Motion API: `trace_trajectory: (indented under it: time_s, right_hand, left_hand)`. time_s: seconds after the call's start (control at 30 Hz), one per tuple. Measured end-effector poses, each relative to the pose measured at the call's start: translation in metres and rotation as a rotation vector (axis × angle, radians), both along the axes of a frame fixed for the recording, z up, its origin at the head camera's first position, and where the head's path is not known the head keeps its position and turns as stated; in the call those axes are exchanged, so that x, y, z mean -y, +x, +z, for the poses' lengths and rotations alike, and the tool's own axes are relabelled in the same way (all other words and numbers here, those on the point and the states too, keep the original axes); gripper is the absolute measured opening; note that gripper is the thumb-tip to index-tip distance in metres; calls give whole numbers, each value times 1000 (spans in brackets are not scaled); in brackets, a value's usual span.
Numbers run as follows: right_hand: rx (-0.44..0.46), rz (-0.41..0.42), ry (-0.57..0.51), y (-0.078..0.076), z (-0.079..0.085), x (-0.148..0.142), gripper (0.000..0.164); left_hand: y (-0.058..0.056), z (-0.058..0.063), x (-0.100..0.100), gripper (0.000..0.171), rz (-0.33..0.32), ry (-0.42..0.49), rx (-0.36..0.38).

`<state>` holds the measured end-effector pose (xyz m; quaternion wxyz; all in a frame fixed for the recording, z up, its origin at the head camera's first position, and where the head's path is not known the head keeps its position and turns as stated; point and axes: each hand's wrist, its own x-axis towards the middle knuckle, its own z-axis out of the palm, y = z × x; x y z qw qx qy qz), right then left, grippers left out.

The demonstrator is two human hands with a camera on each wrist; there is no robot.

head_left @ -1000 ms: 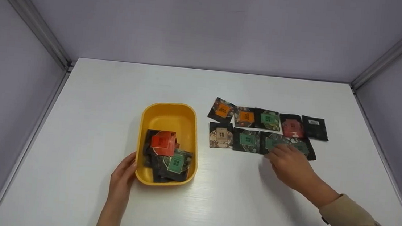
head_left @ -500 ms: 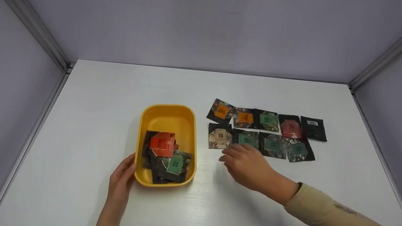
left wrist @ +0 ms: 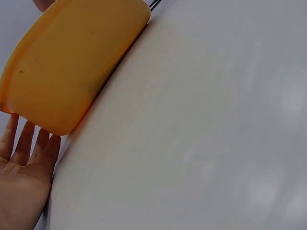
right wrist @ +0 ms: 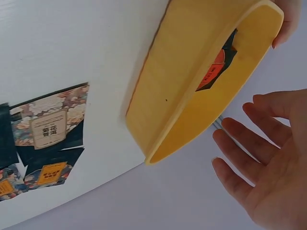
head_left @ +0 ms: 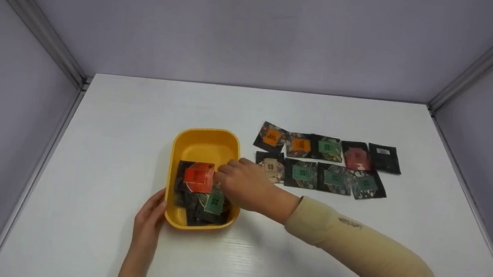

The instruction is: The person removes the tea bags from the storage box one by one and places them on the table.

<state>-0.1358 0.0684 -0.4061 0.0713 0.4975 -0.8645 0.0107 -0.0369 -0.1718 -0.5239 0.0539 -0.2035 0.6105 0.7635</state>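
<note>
My left hand [head_left: 148, 219] touches the near left side of a yellow plastic bin [head_left: 175, 150]. In the left wrist view its fingers [left wrist: 25, 139] stretch out straight against the bin's outer wall. Over the bin's right rim is my right hand [head_left: 247, 185], its fingers loosely bent with nothing between them in the right wrist view. Inside the bin lies a pile of dark sachets; on top are one with a red label [head_left: 198, 176] and one with a green label [head_left: 214, 202], which the right hand partly covers.
Right of the bin, flat sachets form two rows on the white table [head_left: 116, 145]. The front row includes a beige-labelled sachet [head_left: 270, 167] and several green ones [head_left: 300, 173]; the back row ends with a plain black sachet [head_left: 385, 158]. Grey panels [head_left: 255, 36] enclose the table.
My right hand has moved left from the front row's green sachets to above the bin. A sachet stays flat at the row where the hand was. The left hand keeps its place.
</note>
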Motion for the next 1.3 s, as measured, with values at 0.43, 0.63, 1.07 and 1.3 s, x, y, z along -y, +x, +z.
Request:
trace_trajectory:
  time_s: [0.43, 0.63, 1.07, 1.3]
  right_hand:
    - [193, -43, 294, -17, -1, 69, 31]
    - [247, -133, 379, -22, -5, 86, 30]
    - [222, -193, 456, -18, -24, 96, 31]
    - [218, -200, 432, -19, -27, 99, 19]
  left_hand:
    - [2, -1, 0, 49, 13, 32, -42]
    - [0, -1, 1, 51, 7, 41, -26]
    - [1, 0, 0, 49, -3, 37, -25]
    - [2, 0, 0, 50, -5, 38, -25]
